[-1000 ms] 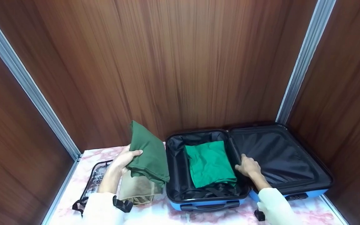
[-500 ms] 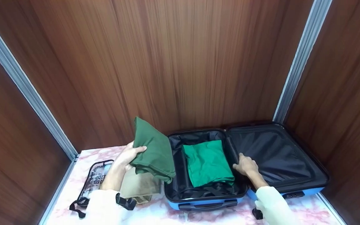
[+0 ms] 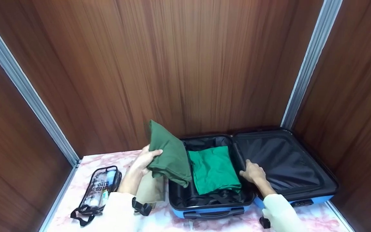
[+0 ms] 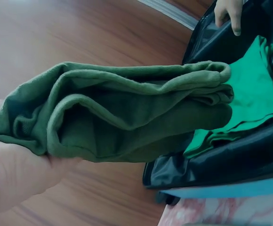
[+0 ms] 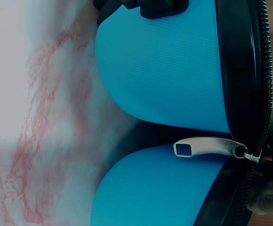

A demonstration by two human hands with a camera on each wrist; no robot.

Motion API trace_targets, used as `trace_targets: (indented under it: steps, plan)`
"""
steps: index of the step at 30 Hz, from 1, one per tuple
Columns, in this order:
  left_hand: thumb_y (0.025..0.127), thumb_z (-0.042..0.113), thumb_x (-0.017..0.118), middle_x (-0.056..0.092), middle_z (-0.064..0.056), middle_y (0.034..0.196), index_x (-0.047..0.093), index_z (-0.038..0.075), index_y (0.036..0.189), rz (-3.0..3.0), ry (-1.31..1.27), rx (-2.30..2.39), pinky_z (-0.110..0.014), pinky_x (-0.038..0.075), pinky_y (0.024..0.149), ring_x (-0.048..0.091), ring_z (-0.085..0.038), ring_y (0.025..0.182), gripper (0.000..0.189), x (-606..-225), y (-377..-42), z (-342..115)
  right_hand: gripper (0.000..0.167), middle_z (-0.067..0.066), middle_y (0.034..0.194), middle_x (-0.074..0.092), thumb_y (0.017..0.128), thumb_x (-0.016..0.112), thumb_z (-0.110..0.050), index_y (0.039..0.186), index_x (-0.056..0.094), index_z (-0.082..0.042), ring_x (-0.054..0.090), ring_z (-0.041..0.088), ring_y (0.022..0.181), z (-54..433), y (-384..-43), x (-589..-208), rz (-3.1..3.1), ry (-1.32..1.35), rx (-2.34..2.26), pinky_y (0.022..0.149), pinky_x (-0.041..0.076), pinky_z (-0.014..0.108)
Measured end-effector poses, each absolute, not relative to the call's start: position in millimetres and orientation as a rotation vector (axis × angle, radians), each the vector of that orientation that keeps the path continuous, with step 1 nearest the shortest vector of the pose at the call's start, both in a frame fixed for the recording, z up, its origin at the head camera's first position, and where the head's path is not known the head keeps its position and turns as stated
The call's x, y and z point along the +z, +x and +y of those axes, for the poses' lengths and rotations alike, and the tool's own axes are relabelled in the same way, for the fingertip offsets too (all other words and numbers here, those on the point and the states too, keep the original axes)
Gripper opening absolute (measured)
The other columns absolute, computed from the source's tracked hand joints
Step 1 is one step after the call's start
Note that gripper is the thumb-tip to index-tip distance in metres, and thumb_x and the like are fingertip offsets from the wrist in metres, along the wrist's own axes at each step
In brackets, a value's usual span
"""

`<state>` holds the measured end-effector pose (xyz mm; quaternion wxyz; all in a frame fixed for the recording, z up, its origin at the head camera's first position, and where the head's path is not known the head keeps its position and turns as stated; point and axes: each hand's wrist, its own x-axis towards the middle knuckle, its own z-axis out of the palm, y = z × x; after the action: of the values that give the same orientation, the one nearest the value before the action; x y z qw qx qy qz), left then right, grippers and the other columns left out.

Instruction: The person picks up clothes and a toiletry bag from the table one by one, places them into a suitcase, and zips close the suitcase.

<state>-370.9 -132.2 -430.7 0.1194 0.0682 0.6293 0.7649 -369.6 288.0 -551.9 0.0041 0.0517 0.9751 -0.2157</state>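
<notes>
My left hand grips a folded dark green garment, thumb on top and the other fingers underneath. The garment is held up at the left side of an open blue suitcase with black lining, overlapping its left half in the head view. Its loose folds face the left wrist camera. Inside that left half lies a folded bright green cloth. My right hand rests on the inner edge between the two suitcase halves, fingers relaxed. A metal zip pull hangs close by it.
A clear toiletry bag with black trim and a strap lies at the left on the pink marbled surface. Partly hidden by my left arm is a folded beige cloth. Wood-grain panels stand behind and at both sides.
My left hand has carried the dark green garment rightward, over the suitcase's left edge, uncovering more of the toiletry bag. My right hand stays at the suitcase's inner edge.
</notes>
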Motion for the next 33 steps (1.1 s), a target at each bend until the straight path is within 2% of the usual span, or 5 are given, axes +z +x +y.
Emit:
trace_targets:
  steps: [6, 18, 26, 33]
  plan:
    - [0.096, 0.0, 0.052, 0.066, -0.005, 0.092, 0.044, -0.003, 0.132, 1.835, 0.152, 2.245, -0.028, 0.059, 0.065, 0.069, -0.015, 0.074, 0.037, -439, -375, -109, 0.068, 0.038, 0.132, 0.055, 0.094, 0.063, -0.027, 0.146, 0.038, 0.01, 0.056, 0.056, 0.113, 287, -369, -553, 3.057, 0.157, -0.655, 0.092, 0.049, 0.062]
    - [0.096, 0.0, 0.049, 0.064, -0.006, 0.1, 0.036, -0.003, 0.142, 1.74, 0.249, 2.24, -0.028, 0.059, 0.07, 0.068, -0.014, 0.082, 0.048, -453, -384, -68, 0.067, 0.038, 0.128, 0.057, 0.092, 0.065, -0.026, 0.143, 0.041, 0.011, 0.058, 0.056, 0.111, 287, -368, -554, 3.095, 0.144, -0.657, 0.091, 0.049, 0.062]
    - [0.095, 0.0, 0.052, 0.065, -0.005, 0.096, 0.043, -0.002, 0.132, 1.672, 0.227, 2.258, -0.029, 0.059, 0.071, 0.068, -0.014, 0.082, 0.038, -464, -389, -44, 0.067, 0.037, 0.13, 0.057, 0.093, 0.065, -0.027, 0.143, 0.042, 0.01, 0.058, 0.055, 0.112, 286, -368, -554, 3.103, 0.152, -0.664, 0.092, 0.049, 0.062]
    - [0.096, 0.001, 0.052, 0.066, -0.006, 0.099, 0.042, -0.004, 0.135, 1.661, 0.236, 2.254, -0.03, 0.06, 0.074, 0.069, -0.015, 0.084, 0.04, -471, -394, -29, 0.068, 0.036, 0.13, 0.057, 0.093, 0.065, -0.027, 0.144, 0.041, 0.01, 0.058, 0.054, 0.112, 289, -369, -554, 3.1, 0.157, -0.679, 0.093, 0.05, 0.061]
